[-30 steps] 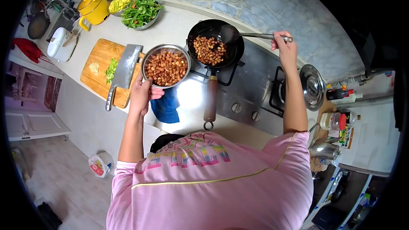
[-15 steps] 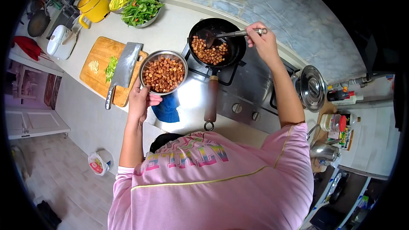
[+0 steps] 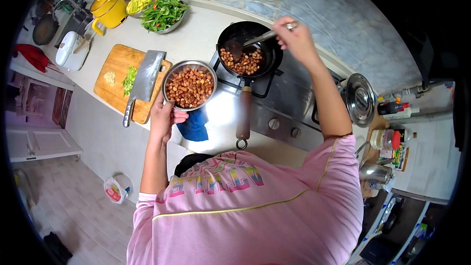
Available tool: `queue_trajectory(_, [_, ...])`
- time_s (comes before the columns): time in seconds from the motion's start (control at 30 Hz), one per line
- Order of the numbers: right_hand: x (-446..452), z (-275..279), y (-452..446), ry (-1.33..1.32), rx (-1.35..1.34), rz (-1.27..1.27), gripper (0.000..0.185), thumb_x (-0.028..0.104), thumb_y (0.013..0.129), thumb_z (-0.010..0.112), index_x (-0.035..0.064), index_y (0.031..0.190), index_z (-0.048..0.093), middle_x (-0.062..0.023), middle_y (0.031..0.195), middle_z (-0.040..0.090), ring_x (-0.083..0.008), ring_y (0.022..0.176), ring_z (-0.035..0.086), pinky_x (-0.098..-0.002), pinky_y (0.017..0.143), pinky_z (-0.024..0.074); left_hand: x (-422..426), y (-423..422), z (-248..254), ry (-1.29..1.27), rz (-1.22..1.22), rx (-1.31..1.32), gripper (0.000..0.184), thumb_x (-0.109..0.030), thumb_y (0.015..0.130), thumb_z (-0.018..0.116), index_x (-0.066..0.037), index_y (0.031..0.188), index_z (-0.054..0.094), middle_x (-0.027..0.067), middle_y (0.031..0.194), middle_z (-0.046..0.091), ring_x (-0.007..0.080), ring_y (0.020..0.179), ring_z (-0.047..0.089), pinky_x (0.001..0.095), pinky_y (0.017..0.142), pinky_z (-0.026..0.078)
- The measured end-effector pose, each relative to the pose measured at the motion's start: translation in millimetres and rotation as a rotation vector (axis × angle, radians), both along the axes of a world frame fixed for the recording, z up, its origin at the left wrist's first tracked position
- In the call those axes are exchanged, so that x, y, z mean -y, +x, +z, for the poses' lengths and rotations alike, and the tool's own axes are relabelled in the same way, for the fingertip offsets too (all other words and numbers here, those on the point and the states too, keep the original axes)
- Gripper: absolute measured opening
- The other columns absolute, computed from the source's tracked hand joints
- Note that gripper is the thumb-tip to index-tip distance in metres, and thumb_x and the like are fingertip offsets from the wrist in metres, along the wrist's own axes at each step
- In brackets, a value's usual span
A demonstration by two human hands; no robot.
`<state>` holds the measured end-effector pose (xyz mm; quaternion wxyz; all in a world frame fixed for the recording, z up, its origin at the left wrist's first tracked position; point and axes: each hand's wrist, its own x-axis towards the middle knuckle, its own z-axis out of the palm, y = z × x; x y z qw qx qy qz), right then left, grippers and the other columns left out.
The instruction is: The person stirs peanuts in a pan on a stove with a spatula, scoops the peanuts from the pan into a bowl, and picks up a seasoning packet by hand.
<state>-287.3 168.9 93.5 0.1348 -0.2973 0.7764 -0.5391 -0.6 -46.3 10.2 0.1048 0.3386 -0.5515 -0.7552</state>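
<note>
My left hand grips the rim of a steel bowl full of reddish-brown peanuts, held beside the stove. My right hand is closed around the metal handle of a spatula, its dark head down among more peanuts in a black wok. The wok sits on a burner, its wooden handle pointing toward my body. Left of the bowl, a cleaver lies on a wooden cutting board with chopped green pieces and minced pale bits.
A bowl of green leaves, a smaller bowl of yellow pieces and a yellow pot stand along the back. A blue cloth hangs at the counter edge. A steel lid and jars are at right.
My right hand has risen slightly and shifted left, tilting the spatula handle more steeply. The spatula's head has moved a little left in the wok. My left hand and bowl stay nearly still.
</note>
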Motion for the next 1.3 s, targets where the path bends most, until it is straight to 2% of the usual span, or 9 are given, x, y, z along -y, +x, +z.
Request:
queue_trajectory(0.07, [-23, -25, -41, -0.132, 0.144, 0.007, 0.013, 0.014, 0.088, 0.051, 0.0024, 0.086, 0.056, -0.0047, 0.064, 0.057, -0.0090, 0.054, 0.054, -0.0201, 0.049, 0.0445, 2, 2, -1, 0.005, -0.002, -0.004, 0.044, -0.008, 0.089, 0.036, -0.006, 0.132, 0.032, 0.0130, 0.072, 0.062, 0.0174, 0.054, 0.063, 0.0228, 0.045, 0.052])
queue_trajectory(0.17, [-52, -76, -74, -0.282, 0.523, -0.065, 0.016, 0.012, 0.087, 0.050, -0.0026, 0.087, 0.055, -0.0064, 0.064, 0.057, -0.0100, 0.052, 0.054, -0.0199, 0.046, 0.0425, 2, 3, -1, 0.016, 0.008, -0.010, 0.043, -0.008, 0.089, 0.037, -0.006, 0.131, 0.032, 0.0132, 0.073, 0.062, 0.0174, 0.054, 0.063, 0.0228, 0.045, 0.052])
queue_trajectory(0.27, [-59, -104, -73, -0.415, 0.624, -0.084, 0.015, 0.010, 0.086, 0.049, -0.0043, 0.089, 0.054, -0.0087, 0.066, 0.058, -0.0116, 0.054, 0.054, -0.0208, 0.046, 0.0417, 3, 1, -2, 0.026, 0.021, -0.022, 0.041, -0.008, 0.089, 0.036, -0.005, 0.130, 0.034, 0.0132, 0.073, 0.062, 0.0174, 0.053, 0.062, 0.0228, 0.045, 0.052])
queue_trajectory(0.5, [-74, -112, -58, -0.425, 0.613, -0.083, 0.013, 0.009, 0.086, 0.050, -0.0028, 0.089, 0.053, -0.0093, 0.070, 0.057, -0.0125, 0.058, 0.055, -0.0214, 0.049, 0.0419, 3, -5, 2, -0.019, 0.017, 0.012, 0.040, -0.011, 0.088, 0.038, -0.005, 0.127, 0.037, 0.0097, 0.070, 0.060, 0.0157, 0.052, 0.061, 0.0220, 0.044, 0.052])
queue_trajectory(0.63, [-69, -117, -45, -0.509, 0.594, -0.167, 0.013, 0.010, 0.086, 0.049, -0.0023, 0.090, 0.053, -0.0094, 0.070, 0.057, -0.0130, 0.059, 0.056, -0.0219, 0.050, 0.0419, 3, -8, 3, -0.028, -0.002, 0.020, 0.037, -0.012, 0.088, 0.038, -0.005, 0.125, 0.039, 0.0094, 0.070, 0.060, 0.0154, 0.052, 0.061, 0.0223, 0.044, 0.052])
queue_trajectory(1.03, [-93, -120, -26, -0.639, 0.601, -0.234, 0.014, 0.013, 0.086, 0.053, -0.0003, 0.091, 0.055, -0.0098, 0.072, 0.059, -0.0135, 0.063, 0.056, -0.0234, 0.054, 0.0429, -4, -27, 20, -0.037, -0.041, -0.058, 0.041, -0.009, 0.089, 0.038, -0.004, 0.129, 0.035, 0.0110, 0.073, 0.060, 0.0160, 0.053, 0.062, 0.0220, 0.044, 0.052])
queue_trajectory(1.17, [-105, -100, -18, -0.682, 0.538, -0.242, 0.013, 0.012, 0.087, 0.052, -0.0003, 0.091, 0.055, -0.0104, 0.071, 0.059, -0.0134, 0.062, 0.057, -0.0232, 0.054, 0.0438, -3, -38, 13, -0.010, -0.088, -0.072, 0.037, -0.013, 0.091, 0.041, -0.005, 0.127, 0.036, 0.0110, 0.071, 0.061, 0.0160, 0.053, 0.062, 0.0219, 0.045, 0.052])
queue_trajectory(1.3, [-101, -41, 12, -0.659, 0.365, -0.233, 0.014, 0.011, 0.088, 0.051, -0.0018, 0.093, 0.054, -0.0107, 0.071, 0.060, -0.0138, 0.062, 0.057, -0.0247, 0.054, 0.0453, -5, -49, 14, -0.004, -0.125, -0.099, 0.032, -0.015, 0.091, 0.042, -0.006, 0.122, 0.039, 0.0105, 0.069, 0.061, 0.0160, 0.054, 0.063, 0.0220, 0.046, 0.053])
